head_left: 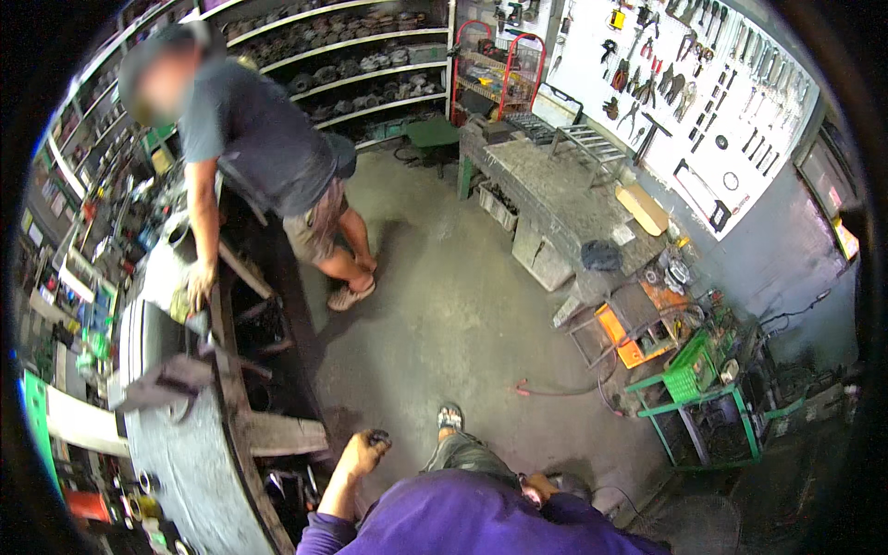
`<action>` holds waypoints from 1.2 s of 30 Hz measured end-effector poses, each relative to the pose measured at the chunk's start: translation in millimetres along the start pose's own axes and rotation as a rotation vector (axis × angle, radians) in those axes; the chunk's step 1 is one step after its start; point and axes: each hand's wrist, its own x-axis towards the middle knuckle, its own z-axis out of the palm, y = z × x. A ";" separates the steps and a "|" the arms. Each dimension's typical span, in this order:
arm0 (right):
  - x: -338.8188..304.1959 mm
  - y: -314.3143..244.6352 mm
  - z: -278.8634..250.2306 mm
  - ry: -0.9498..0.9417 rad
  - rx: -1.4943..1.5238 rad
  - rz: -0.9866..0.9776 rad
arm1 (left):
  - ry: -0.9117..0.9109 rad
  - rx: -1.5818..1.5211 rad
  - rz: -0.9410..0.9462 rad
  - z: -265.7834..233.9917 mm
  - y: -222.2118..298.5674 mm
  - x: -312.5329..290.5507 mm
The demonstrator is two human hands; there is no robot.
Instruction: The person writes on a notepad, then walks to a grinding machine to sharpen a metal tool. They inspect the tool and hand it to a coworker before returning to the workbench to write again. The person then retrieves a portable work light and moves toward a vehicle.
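My left hand (359,455) is raised beside the long workbench (180,453), its fingers curled round a small dark object (377,438) whose kind I cannot make out. My right hand (534,490) hangs close to my purple shirt, mostly hidden by it, and its fingers do not show clearly. Below me, one sandalled foot (450,418) is on the concrete floor.
At the left bench a co-worker (259,139) leans with one hand on it. Metal table (555,190), orange machine (634,335) and green stand (698,398) line the right side. A red-tipped cable (555,392) lies on the floor. Shelves (370,69) stand behind.
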 end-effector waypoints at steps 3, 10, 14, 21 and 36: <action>51.9 -12.1 -50.9 0.033 -0.087 -0.306 | -0.098 0.111 0.052 -6.9 68.5 75.1; 133.9 -239.1 -262.0 0.353 -0.006 -0.165 | -0.092 0.236 0.185 -59.0 227.7 264.4; 191.6 -367.7 -361.1 0.481 0.364 -0.068 | -0.202 0.271 0.185 -71.8 277.9 398.5; 216.1 -437.0 -428.0 0.546 0.108 -0.080 | -0.359 0.147 0.258 -87.2 411.6 583.8; 226.7 -354.8 -451.3 0.495 0.435 0.310 | -0.707 0.885 0.285 97.2 553.2 878.0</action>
